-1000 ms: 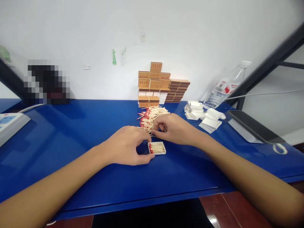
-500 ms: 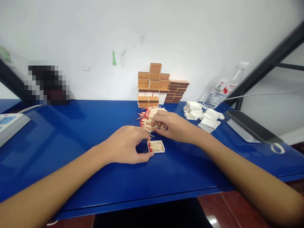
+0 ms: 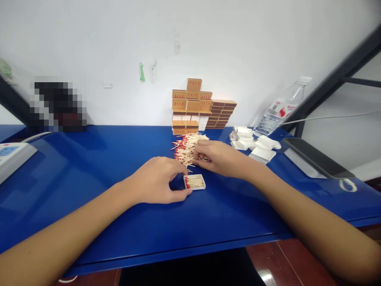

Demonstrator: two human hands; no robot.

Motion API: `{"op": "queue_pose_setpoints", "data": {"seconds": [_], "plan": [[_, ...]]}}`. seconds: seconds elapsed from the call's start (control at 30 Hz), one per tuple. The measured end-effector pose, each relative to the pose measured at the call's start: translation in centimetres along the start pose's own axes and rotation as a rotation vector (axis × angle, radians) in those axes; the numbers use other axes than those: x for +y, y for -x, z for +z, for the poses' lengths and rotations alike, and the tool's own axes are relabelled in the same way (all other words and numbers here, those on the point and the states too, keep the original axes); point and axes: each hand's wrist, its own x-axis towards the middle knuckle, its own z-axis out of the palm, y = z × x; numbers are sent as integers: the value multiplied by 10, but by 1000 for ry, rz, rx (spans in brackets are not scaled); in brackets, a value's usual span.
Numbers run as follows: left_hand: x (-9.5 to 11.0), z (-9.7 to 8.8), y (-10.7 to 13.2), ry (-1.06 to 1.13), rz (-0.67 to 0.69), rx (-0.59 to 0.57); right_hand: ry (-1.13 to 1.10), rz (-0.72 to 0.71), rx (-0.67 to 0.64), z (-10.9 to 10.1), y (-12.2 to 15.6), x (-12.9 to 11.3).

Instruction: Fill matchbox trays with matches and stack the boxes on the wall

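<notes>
L hand grips wht tray w/ red-tipped, pale-stick matches.

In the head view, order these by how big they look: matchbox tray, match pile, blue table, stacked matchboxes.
Largest to smallest:
1. Blue table
2. Stacked matchboxes
3. Match pile, partly behind the right hand
4. Matchbox tray

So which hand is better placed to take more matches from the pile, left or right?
Probably the right hand: it is at the right side of the match pile. The left hand is around the white tray's left end, which it would likely leave.
</notes>
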Motion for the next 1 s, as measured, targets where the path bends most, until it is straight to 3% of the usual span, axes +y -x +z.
{"op": "queue_pose_setpoints", "data": {"seconds": [0.37,0.53,0.7,0.8,0.9,1.0], "plan": [[-4,1,-1,-58,-45,37,12,88,20,-22,7,5],[-5,1,-2,-78,-57,34,69,112,-12,-25,10,19],[-5,0,-2,-77,-62,39,177,139,107,-29,13,32],[-5,0,-2,-80,-71,47,83,101,146,-35,15,22],[-5,-1,-3,-74,-71,52,-117,30,35,-37,15,3],[-4,0,-3,-65,-59,57,-182,-33,-66,-33,14,-12]]}}
